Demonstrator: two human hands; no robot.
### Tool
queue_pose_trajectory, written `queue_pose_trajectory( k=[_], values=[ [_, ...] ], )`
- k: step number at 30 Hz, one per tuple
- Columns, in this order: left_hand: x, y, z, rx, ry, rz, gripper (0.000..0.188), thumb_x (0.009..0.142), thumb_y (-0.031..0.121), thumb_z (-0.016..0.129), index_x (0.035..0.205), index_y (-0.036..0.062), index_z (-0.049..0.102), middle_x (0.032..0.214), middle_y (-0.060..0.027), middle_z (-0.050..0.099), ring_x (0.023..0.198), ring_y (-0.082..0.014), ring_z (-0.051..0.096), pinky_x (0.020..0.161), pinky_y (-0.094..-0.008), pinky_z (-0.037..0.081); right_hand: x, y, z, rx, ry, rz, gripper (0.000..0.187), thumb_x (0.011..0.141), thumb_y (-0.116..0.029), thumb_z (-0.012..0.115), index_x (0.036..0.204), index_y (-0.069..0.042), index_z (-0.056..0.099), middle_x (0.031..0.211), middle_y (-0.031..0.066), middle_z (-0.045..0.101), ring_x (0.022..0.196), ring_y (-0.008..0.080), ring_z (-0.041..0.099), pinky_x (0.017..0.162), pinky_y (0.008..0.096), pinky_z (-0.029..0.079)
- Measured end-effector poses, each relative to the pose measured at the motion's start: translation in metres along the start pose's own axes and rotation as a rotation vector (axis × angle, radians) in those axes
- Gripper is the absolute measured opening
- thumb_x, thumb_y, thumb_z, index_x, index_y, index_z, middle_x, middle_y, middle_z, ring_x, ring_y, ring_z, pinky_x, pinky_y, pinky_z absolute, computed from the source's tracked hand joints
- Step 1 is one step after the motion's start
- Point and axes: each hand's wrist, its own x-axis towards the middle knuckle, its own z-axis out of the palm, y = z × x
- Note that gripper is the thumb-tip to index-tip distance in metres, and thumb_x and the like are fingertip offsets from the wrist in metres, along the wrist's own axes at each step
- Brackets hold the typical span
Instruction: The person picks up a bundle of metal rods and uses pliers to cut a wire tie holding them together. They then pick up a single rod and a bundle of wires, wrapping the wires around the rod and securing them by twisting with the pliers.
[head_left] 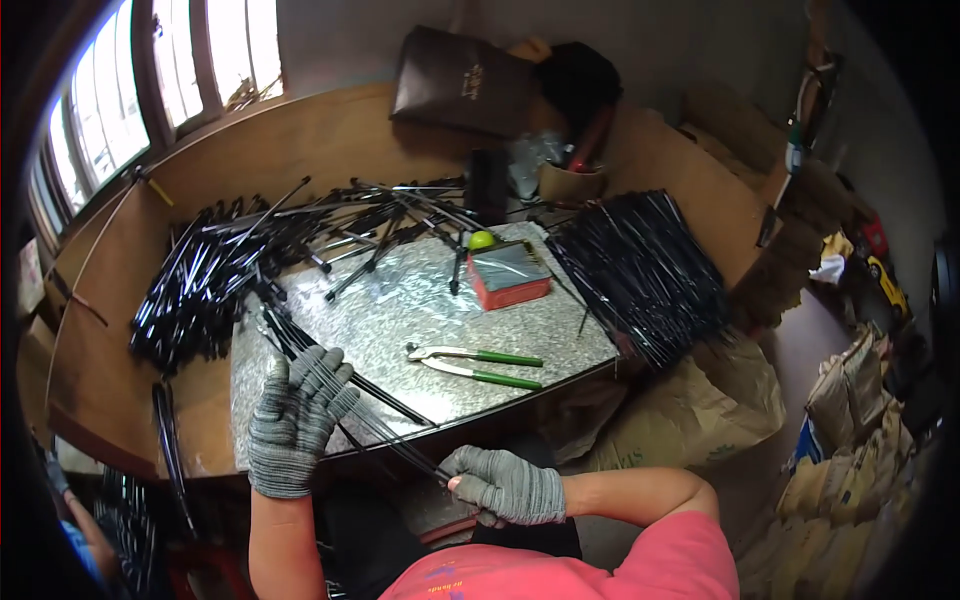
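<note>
My right hand (508,486), in a grey knitted glove, is closed around the near ends of several thin black rods (395,441). The rods slant up and left across the table's front edge. My left hand (297,420), also gloved, is turned palm up with its fingers stretched out, and the rods pass over or against the fingers. More dark rods (385,398) lie on the speckled grey board (400,310) just beyond that hand. Pincers with green handles (480,367) rest on the board, jaws to the left.
A loose heap of black rods (200,290) covers the left side; a neater bundle (645,275) lies right. Behind the pincers are a red box (510,275) and a yellow-green ball (481,240). A brown paper bag (690,410) stands right. Another person's arm (90,530) shows lower left.
</note>
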Motion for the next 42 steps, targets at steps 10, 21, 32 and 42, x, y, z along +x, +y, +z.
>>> queue_pose_trajectory(
  k=[10, 21, 32, 42],
  values=[
    [-0.033, 0.000, 0.020, 1.261, -0.096, -0.127, 0.040, 0.088, 0.040, 0.055, 0.090, 0.0008, 0.062, 0.070, -0.0103, 0.064, 0.063, -0.0160, 0.062, 0.058, -0.0262, 0.049, 0.000, -0.012, -0.017, 0.148, -0.012, -0.013, 0.017, 0.092, -0.018, 0.043, 0.097, -0.003, 0.048, 0.064, 0.0014, 0.048, 0.051, 0.0096, 0.051, 0.044, 0.0232, 0.044],
    [-0.030, 0.004, -0.014, 0.856, 0.252, 0.190, 0.035, 0.088, 0.036, 0.057, 0.074, 0.0041, 0.060, 0.054, -0.0014, 0.055, 0.049, -0.0082, 0.052, 0.048, -0.0204, 0.041, 0.006, -0.013, -0.026, 0.294, -0.255, 0.037, 0.022, 0.091, -0.013, 0.046, 0.109, 0.000, 0.048, 0.066, 0.0086, 0.050, 0.049, 0.0179, 0.051, 0.046, 0.0269, 0.043],
    [-0.027, 0.002, -0.004, 0.369, -0.010, -0.006, 0.054, 0.084, 0.046, 0.058, 0.112, -0.0003, 0.050, 0.094, -0.0150, 0.061, 0.084, -0.0231, 0.061, 0.073, -0.0335, 0.052, -0.008, -0.005, -0.011, 0.353, -0.325, -0.049, 0.025, 0.090, -0.016, 0.050, 0.112, -0.002, 0.047, 0.067, 0.0085, 0.050, 0.053, 0.0160, 0.051, 0.047, 0.0262, 0.041],
    [0.007, 0.026, 0.004, -0.034, -0.135, 0.266, 0.045, 0.091, 0.034, 0.050, 0.118, -0.0019, 0.049, 0.114, -0.0199, 0.057, 0.107, -0.0342, 0.055, 0.093, -0.0463, 0.045, -0.002, 0.010, -0.023, 0.201, -0.331, 0.032, 0.021, 0.091, -0.016, 0.050, 0.105, -0.001, 0.049, 0.065, 0.0074, 0.051, 0.051, 0.0132, 0.050, 0.048, 0.0254, 0.042]
  ],
)
